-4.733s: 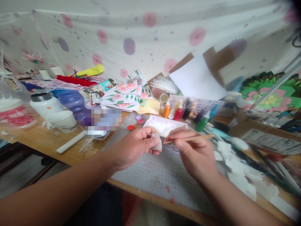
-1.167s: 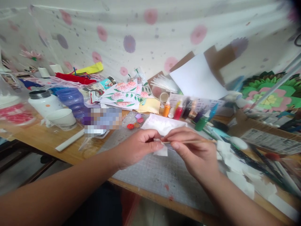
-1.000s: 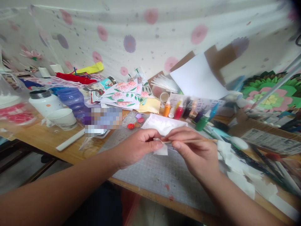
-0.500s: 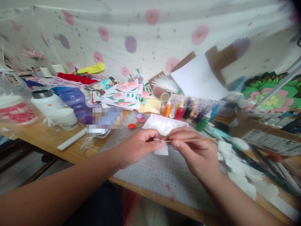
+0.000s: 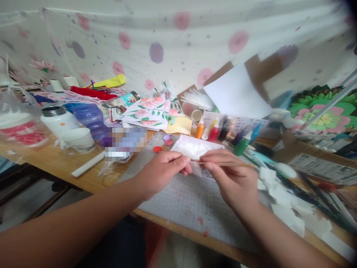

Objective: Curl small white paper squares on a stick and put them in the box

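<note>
- Here's the left hand (image 5: 161,173), pinching a small white paper piece (image 5: 197,169) out front!
- Right hand (image 5: 235,178) grips a slim wooden stick (image 5: 230,164), its tip right at that paper, between the two hands.
- Below them, the gray cutting mat (image 5: 178,208) on the tabletop (image 5: 86,181); white scraps (image 5: 288,219) lie off right.

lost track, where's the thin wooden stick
Head view, right of centre: the thin wooden stick is in the right hand, tip by the small white sheet.
</note>
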The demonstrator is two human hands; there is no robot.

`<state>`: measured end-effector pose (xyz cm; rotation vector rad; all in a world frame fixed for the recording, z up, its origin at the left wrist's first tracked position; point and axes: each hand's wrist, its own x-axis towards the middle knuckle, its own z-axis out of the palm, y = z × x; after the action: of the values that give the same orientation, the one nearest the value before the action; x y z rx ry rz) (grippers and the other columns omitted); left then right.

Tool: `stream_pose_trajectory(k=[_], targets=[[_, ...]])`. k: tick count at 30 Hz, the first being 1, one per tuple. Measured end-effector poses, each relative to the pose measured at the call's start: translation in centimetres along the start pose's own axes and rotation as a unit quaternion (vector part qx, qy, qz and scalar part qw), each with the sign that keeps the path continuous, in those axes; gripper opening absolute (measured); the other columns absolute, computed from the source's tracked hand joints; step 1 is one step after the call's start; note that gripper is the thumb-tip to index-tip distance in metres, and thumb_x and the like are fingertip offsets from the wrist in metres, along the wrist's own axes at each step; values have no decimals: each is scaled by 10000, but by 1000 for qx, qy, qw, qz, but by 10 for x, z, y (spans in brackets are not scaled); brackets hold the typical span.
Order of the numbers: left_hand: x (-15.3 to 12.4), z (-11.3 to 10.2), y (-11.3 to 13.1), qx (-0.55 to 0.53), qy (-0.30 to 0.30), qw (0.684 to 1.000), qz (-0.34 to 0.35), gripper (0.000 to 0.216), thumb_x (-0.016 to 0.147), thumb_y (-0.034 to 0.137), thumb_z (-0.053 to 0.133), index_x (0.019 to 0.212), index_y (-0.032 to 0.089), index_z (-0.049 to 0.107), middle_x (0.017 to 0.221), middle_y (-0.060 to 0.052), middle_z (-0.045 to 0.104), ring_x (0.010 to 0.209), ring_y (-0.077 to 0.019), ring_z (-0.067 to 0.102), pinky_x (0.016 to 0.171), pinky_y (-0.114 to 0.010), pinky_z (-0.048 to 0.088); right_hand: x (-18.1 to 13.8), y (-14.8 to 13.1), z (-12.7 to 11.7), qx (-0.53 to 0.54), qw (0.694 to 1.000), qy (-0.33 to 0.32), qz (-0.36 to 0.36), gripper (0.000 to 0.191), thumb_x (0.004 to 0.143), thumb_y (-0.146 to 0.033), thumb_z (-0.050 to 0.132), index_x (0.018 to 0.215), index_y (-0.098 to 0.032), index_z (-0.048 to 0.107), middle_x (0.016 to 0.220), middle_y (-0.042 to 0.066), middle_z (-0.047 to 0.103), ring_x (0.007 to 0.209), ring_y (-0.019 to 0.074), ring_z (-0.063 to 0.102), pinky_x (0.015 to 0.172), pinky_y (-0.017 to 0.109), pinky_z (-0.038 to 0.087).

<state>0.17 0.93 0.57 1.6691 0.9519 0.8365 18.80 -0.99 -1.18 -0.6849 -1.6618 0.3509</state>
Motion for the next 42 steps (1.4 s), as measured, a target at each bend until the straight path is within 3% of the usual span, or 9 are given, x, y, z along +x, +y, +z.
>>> stream_pose_trajectory(k=[3,7,13,19,22,28,31,36,42], targets=[[0,4,-1,-84,-14,996,-25,265,847,390,588,723,161,636,740,-12,619,776,-169,545,768,-306,389,0,-2,1,-3,1000,-14,-3,160,813,-69,672,854,-210,734,821,9,759,822,128,694,756,258,562],[2,6,-1,-75,-2,996,-53,180,786,283,647,662,163,593,666,29,547,695,-133,464,695,-284,333,1,4,-1,-1,1000,-1,22,142,822,-97,666,811,-218,738,799,5,766,817,139,701,755,275,567],[5,1,-7,-98,40,993,-54,212,775,285,644,636,174,528,670,34,492,719,-143,443,715,-299,329,9,35,-13,-93,981,81,148,134,835,-231,654,716,-191,701,742,35,744,666,172,688,633,329,564],[5,-3,-5,-174,86,981,10,225,721,191,645,531,162,527,974,-33,610,1003,-206,493,826,-316,357,11,55,-20,-190,973,51,120,146,775,-216,680,630,-197,676,832,78,723,860,239,686,790,418,539],[3,-4,-2,-211,64,975,12,213,687,130,633,501,158,533,1020,-42,643,1060,-222,500,861,-323,362,11,49,-19,-207,972,56,98,108,768,-211,688,661,-203,696,909,90,709,923,245,670,825,434,534],[0,-2,-1,-256,10,967,-2,163,735,219,656,588,151,641,666,-25,607,773,-182,563,771,-320,412,8,19,-10,-26,997,42,66,112,811,-163,677,736,-231,727,779,38,732,911,213,672,841,416,540],[1,-1,-1,-266,-3,964,-20,174,764,277,664,654,144,646,694,-19,600,743,-169,564,759,-328,445,4,9,-5,65,997,23,46,130,817,-140,682,805,-251,748,817,30,750,887,204,679,833,410,545],[4,3,-2,-227,-1,974,-22,175,735,181,701,664,157,543,652,20,575,683,-122,541,726,-291,429,0,6,-1,166,984,27,54,164,838,-155,671,880,-283,764,831,34,756,893,212,669,788,408,568],[4,7,-2,-296,-10,954,-43,315,762,153,707,1036,229,573,839,19,608,803,-128,544,759,-302,469,1,5,-1,173,983,29,46,216,834,-106,664,897,-286,764,848,17,752,891,188,668,812,375,558]])
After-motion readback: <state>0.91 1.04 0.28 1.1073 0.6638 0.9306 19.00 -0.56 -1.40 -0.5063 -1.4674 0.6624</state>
